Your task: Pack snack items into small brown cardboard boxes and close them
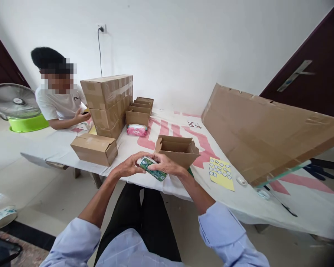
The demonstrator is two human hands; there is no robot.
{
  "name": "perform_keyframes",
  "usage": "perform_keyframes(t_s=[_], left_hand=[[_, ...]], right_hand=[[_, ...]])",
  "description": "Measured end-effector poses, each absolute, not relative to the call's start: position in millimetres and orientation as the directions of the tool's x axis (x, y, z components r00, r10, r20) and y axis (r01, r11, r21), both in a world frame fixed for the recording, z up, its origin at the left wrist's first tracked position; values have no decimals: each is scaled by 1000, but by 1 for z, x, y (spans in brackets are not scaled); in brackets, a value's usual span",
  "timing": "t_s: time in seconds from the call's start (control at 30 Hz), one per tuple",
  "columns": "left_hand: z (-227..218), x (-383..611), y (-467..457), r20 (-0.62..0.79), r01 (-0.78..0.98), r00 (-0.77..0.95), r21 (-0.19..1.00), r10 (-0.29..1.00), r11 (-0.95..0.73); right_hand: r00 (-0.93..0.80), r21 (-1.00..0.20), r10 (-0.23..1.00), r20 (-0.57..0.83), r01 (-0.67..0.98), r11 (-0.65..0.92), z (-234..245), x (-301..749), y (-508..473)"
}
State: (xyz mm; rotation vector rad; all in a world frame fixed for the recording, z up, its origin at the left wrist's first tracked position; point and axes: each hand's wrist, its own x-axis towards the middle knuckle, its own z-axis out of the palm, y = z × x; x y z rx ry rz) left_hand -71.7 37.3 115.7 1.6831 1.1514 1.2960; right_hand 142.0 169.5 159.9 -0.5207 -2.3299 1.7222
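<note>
Both my hands are closed on a green printed bottle [153, 168] with a white end, held tilted just over the table's front edge. Its white end lies in the fingers of my left hand [130, 164], while my right hand [167, 164] grips the side, thumb across the label. Right behind the hands stands an open cardboard box [180, 157], flaps up; its inside is mostly hidden. Something green shows partly below my right wrist, too covered to name. A closed cardboard box [93, 148] sits to the left of my left hand.
Taped cartons [108, 104] are stacked at left, beside open boxes [137, 115] and a pink wipes pack [136, 129]. At right are a yellow sticker sheet [221, 173], a large cardboard panel [269, 129] and a thin black tool [281, 202]. A person [62, 104] sits at far left.
</note>
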Motion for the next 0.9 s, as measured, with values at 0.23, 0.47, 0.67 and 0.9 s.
perform_keyframes(t_s=[0.23, 0.47, 0.67, 0.9], left_hand=[[128, -109, 22, 364, 177, -304, 930, 881, -323], [123, -123, 48, 396, 163, -510, 916, 763, -366], [64, -121, 59, 221, 2, -618, 960, 754, -280], [24, -112, 47, 122, -56, -625, 978, 771, -200]], right_hand=[[-792, -966, 561, 241, -140, 218, 139, 106, 168], [-525, -901, 736, 428, -311, 303, 112, 45, 168], [-491, -961, 827, 276, -171, 219, 55, 31, 171], [-515, -978, 832, 204, -73, 195, 10, 41, 160]])
